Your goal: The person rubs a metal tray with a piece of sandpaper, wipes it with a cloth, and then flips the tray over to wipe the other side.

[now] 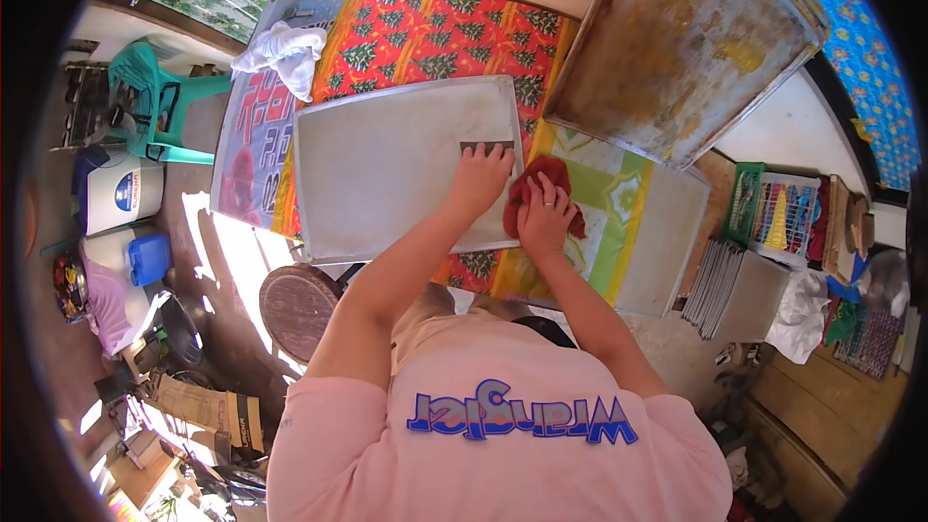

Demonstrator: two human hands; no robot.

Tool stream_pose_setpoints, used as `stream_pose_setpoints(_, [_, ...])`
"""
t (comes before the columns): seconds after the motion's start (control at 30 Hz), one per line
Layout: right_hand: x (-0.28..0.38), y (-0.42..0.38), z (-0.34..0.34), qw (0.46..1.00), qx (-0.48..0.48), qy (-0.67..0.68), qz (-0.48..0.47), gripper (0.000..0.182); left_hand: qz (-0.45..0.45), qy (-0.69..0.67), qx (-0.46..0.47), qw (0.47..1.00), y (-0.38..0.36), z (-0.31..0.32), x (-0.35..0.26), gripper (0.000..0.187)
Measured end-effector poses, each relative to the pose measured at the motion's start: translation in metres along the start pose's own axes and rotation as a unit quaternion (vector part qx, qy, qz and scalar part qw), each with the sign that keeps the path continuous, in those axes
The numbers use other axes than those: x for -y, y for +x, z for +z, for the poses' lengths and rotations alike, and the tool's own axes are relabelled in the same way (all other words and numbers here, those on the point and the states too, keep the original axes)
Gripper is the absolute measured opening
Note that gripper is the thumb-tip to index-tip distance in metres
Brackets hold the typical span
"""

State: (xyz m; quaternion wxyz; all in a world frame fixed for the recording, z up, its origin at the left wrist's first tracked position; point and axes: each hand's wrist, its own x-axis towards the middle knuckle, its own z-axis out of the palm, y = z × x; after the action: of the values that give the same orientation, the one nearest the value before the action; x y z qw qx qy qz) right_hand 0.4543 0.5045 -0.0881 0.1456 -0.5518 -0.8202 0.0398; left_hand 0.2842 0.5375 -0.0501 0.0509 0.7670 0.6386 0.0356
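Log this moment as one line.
grey tray: on patterned table cover | left hand: on dark flat piece within tray | right hand: on red cloth at tray's right edge

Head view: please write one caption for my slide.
Left hand on a dark flat piece over a metal tray, right hand on a red cloth at the tray's edge.

2 arms (391, 266) forward, left hand (482, 174) near right hand (547, 217)

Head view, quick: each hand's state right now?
Left hand: closed on a dark flat piece.
Right hand: over a bunched red cloth; grip cannot be told.
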Motion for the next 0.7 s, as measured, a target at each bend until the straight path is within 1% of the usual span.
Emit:
stream_pose_setpoints(0.03, [0.0, -0.001, 0.001, 1.0, 0.0, 0.001, 0.002, 0.048, -0.002, -0.006, -0.011, 1.0, 0.002, 0.0, 0.002, 0.032])
stream_pose_setpoints(0.13, [-0.003, 0.005, 0.002, 1.0, -0.001, 0.004, 0.002, 0.048, 0.03, 0.02, -0.074, 0.997, -0.017, 0.009, -0.004, 0.027])
stream_pose_setpoints(0.23, [-0.001, 0.001, 0.001, 1.0, 0.007, 0.011, 0.004, 0.048, 0.027, 0.036, -0.136, 0.99, -0.019, 0.02, -0.004, 0.031])
stream_pose_setpoints(0.33, [0.0, -0.001, 0.003, 1.0, 0.001, 0.009, 0.005, 0.048, -0.01, 0.037, -0.138, 0.99, 0.013, 0.02, 0.008, 0.03])
stream_pose_setpoints(0.43, [-0.002, 0.001, 0.001, 1.0, 0.004, 0.003, 0.003, 0.049, -0.026, 0.004, -0.064, 0.998, 0.014, 0.01, 0.004, 0.029])
stream_pose_setpoints(0.53, [-0.001, 0.004, 0.0, 1.0, 0.007, 0.001, 0.002, 0.049, -0.016, 0.029, -0.097, 0.995, -0.003, 0.013, -0.008, 0.027])
stream_pose_setpoints(0.63, [0.001, -0.001, 0.001, 1.0, 0.005, 0.001, 0.003, 0.048, -0.027, 0.043, -0.129, 0.99, 0.026, 0.018, 0.01, 0.028])
stream_pose_setpoints(0.7, [0.0, 0.002, 0.0, 1.0, 0.006, 0.014, 0.009, 0.048, -0.049, 0.025, -0.109, 0.993, 0.041, 0.018, 0.021, 0.028])
